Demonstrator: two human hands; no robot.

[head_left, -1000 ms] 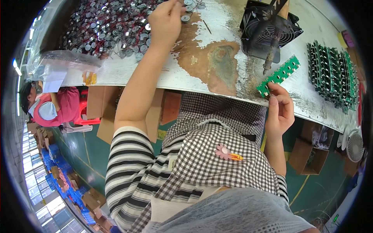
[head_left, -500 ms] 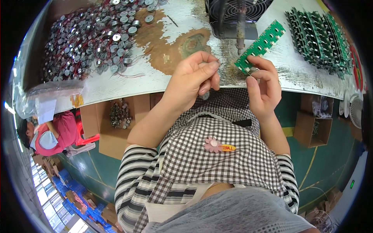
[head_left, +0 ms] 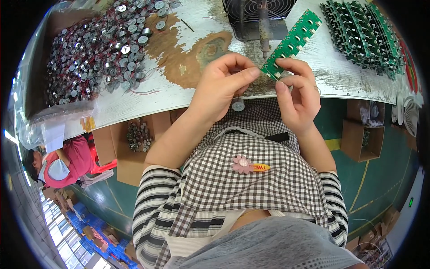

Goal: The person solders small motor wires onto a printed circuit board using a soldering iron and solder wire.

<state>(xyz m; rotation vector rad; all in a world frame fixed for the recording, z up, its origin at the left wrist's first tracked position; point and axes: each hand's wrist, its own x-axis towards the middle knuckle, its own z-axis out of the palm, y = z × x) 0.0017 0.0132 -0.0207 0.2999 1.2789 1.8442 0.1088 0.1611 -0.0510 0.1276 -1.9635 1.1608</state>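
The fan (head_left: 257, 15) was cut off by the top edge, the left hand (head_left: 221, 87) hid the green board's (head_left: 291, 44) lower end, and the pile's small parts (head_left: 96, 49) stayed indistinct.

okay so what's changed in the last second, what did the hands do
The left hand came back from the pile of small round parts to the table edge, now pinching by the near end of the green circuit board strip; a small round part hangs below it. The right hand kept its hold on the strip. The fan and the stacked green boards look unchanged.
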